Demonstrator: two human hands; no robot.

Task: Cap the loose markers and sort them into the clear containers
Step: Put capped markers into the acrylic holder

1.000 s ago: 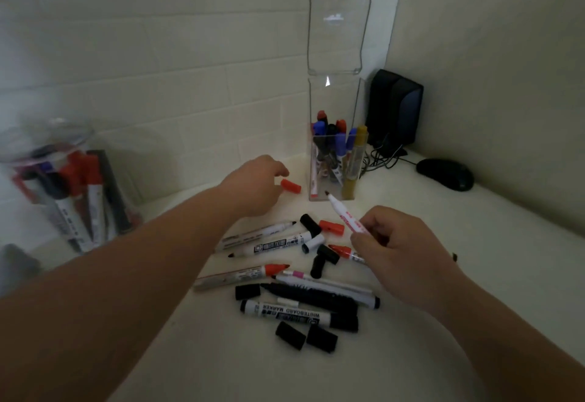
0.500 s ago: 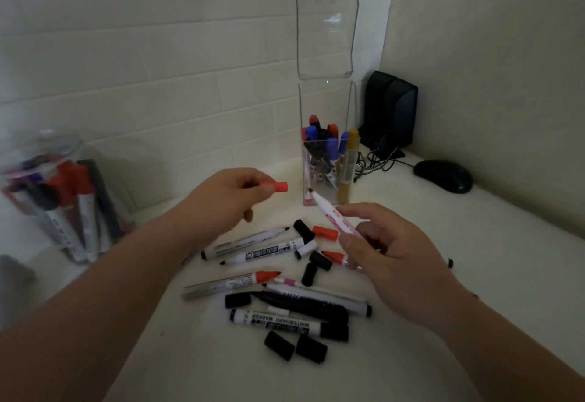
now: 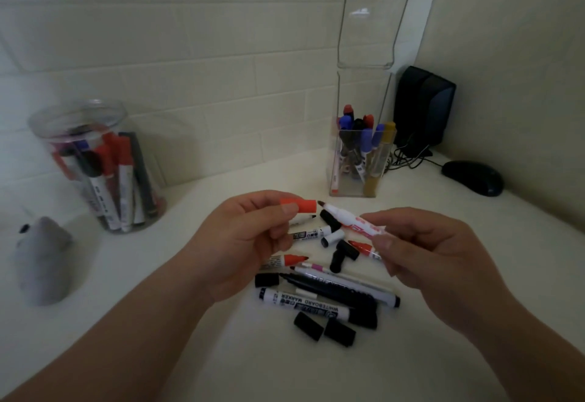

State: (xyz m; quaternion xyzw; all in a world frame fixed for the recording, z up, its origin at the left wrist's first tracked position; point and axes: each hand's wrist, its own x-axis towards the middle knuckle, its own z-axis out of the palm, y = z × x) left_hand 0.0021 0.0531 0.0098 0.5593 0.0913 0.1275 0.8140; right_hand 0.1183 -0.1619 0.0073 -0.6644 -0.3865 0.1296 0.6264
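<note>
Within the last second the red cap has been picked up from the counter near the rectangular clear container and brought to the centre of the frame, where it is pinched between thumb and fingers of the left hand. The red-printed white marker is pinched by the right hand, and its dark tip has been swung round to lie just beside the cap's open end, not yet inside. Capping is judged imminent: alignment and a push are needed. The other loose markers and black caps lie below centre, unsorted; the round jar stands at left
</note>
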